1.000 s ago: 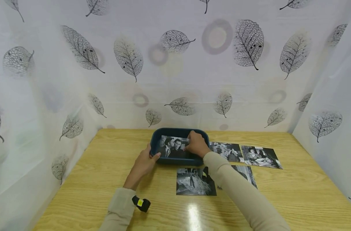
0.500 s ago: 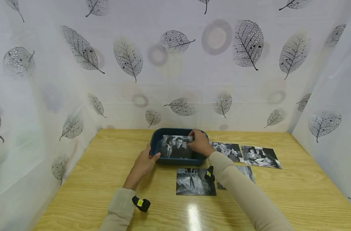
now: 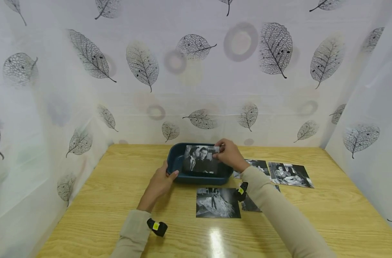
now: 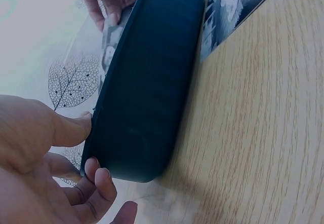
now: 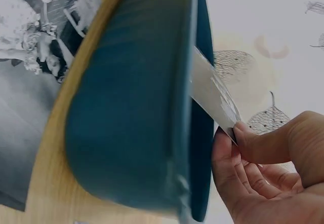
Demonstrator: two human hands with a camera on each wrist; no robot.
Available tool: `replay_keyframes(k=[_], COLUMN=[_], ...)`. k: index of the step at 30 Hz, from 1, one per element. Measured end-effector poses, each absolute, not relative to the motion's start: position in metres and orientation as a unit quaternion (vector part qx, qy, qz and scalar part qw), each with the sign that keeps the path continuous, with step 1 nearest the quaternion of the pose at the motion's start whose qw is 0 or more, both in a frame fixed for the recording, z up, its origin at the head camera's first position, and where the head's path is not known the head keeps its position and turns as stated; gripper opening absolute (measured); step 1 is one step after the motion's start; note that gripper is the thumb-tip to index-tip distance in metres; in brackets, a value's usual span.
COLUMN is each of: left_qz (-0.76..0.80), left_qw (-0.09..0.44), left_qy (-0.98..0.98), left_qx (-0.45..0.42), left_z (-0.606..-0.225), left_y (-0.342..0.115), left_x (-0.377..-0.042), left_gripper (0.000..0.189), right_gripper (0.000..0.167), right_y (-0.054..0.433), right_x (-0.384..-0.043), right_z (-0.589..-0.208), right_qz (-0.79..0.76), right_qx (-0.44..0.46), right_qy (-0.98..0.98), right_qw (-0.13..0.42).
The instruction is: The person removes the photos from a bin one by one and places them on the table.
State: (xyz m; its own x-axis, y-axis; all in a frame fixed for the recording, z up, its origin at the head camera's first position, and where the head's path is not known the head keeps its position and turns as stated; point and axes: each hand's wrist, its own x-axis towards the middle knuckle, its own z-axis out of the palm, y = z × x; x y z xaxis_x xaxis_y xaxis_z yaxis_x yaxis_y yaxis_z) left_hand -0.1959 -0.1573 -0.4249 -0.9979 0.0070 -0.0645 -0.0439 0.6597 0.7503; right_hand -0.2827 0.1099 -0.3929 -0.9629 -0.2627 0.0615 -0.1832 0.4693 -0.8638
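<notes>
A dark blue plastic tray [image 3: 200, 180] stands at the back middle of the table. My left hand [image 3: 158, 182] grips its left front corner, with the thumb over the rim in the left wrist view and the fingers curled at the outside. My right hand [image 3: 229, 153] pinches the right edge of a black-and-white photograph [image 3: 200, 159] that shows two people. This photo is tilted up, partly above the rim and partly inside the tray. In the right wrist view, thumb and forefinger [image 5: 250, 140] hold its edge just beyond the tray wall.
A photo [image 3: 218, 202] of a figure in a wide dress lies in front of the tray. Another photo [image 3: 250, 204] beside it is partly under my right arm. Two more photos [image 3: 290, 174] lie to the right. A leaf-patterned cloth [image 3: 196, 71] hangs behind the table [image 3: 86, 215].
My right hand has lifted the two-person photograph up and to the right from its lower place in the tray. My left hand has stayed on the corner.
</notes>
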Motion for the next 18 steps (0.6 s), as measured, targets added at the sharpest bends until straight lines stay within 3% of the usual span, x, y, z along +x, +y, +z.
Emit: replay_keyframes(k=[18], left_qz=[0.414], left_qw=[0.039], left_qy=[0.909], left_qx=[-0.005], left_z=[-0.423], left_y=[-0.158], left_x=[-0.195], left_gripper=[0.077], right_gripper=[0.039], right_y=[0.179], right_x=[-0.263], right_z=[-0.352], right_qz=[-0.497], right_qx=[-0.136], right_qy=[0.856], right_qw=[0.05])
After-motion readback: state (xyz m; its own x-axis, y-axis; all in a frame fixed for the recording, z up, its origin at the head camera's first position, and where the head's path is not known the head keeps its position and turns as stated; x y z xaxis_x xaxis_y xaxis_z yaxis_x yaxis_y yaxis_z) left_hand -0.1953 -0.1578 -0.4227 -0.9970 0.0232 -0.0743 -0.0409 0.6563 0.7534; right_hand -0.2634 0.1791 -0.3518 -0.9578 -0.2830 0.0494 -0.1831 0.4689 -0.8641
